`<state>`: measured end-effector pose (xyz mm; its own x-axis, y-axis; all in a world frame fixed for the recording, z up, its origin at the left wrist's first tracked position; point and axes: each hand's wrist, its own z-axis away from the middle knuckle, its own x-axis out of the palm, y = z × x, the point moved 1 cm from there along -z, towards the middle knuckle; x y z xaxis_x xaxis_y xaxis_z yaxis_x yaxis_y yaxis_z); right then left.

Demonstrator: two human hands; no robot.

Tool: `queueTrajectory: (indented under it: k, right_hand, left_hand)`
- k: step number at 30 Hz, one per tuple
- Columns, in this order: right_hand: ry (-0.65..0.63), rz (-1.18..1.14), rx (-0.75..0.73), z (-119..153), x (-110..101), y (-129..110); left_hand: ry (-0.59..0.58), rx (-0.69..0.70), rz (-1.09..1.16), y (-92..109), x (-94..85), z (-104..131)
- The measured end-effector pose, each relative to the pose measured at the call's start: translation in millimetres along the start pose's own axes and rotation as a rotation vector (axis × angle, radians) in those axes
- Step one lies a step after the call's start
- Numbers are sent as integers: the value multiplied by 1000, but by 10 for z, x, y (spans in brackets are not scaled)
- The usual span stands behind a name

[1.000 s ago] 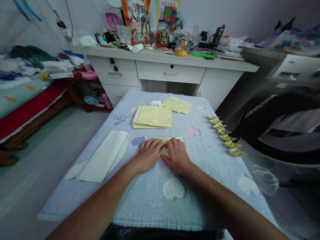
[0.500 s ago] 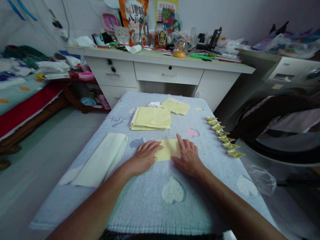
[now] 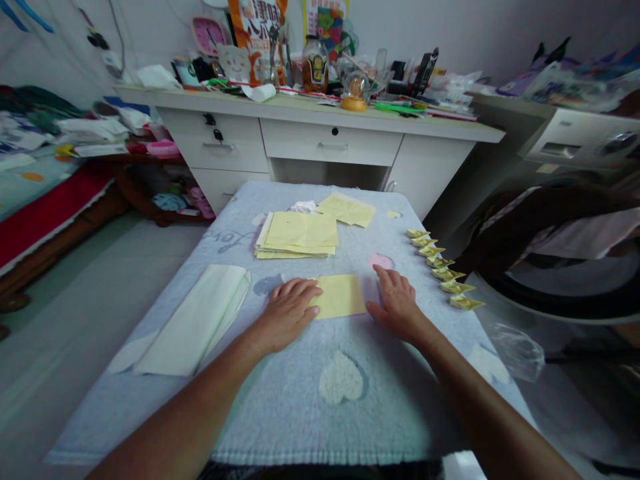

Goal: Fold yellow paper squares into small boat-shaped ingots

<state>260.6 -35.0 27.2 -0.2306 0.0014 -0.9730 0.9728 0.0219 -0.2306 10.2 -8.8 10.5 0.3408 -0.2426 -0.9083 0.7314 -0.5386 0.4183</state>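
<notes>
A yellow sheet of paper point(image 3: 341, 296) lies flat on the cloth-covered table point(image 3: 280, 407). My left hand point(image 3: 293, 310) rests on its left end, fingers stretched out and lying flat. Just off the paper's right edge is my right hand point(image 3: 397, 300), fingers apart and holding nothing. Beyond the sheet sits a stack of yellow paper point(image 3: 300, 232), with a few looser yellow sheets point(image 3: 349, 209) behind it to the right. Several small folded paper boats point(image 3: 456, 287) stand in a row along the table's right side.
A folded pale green-white bundle point(image 3: 197, 320) lies on the table's left. Crumpled white tissue point(image 3: 303, 207) sits behind the stack. A cluttered white desk point(image 3: 330, 147) stands beyond, a washing machine point(image 3: 565, 143) at right, a clear plastic bag point(image 3: 517, 350) beside the table.
My right hand has moved right, off the paper, baring its right end. My left hand stays on the left end. The whole view has shifted slightly.
</notes>
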Motion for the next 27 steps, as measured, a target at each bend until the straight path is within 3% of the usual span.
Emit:
queueTrajectory:
  k: [3,7,14,17,21,27]
  right_hand:
    - [7,-102,-144,-79,-22,-230]
    - [-45,-267,-377,-142,138,-536]
    - [61,-140,-330,-108,368,-730]
    - [62,-102,-283,-97,377,-755]
    - [57,-77,-260,-92,365,-709]
    - [36,-7,-188,-87,288,-288]
  left_hand:
    - [61,-17,-33,94,8,-21]
    - [87,-22,-69,146,39,-32]
    - [-22,-9,-79,-6,42,2]
    - [-127,-17,-38,-96,-15,24]
    - [-178,-42,-11,-136,-83,37]
    - [-218,-53,4,-122,-95,34]
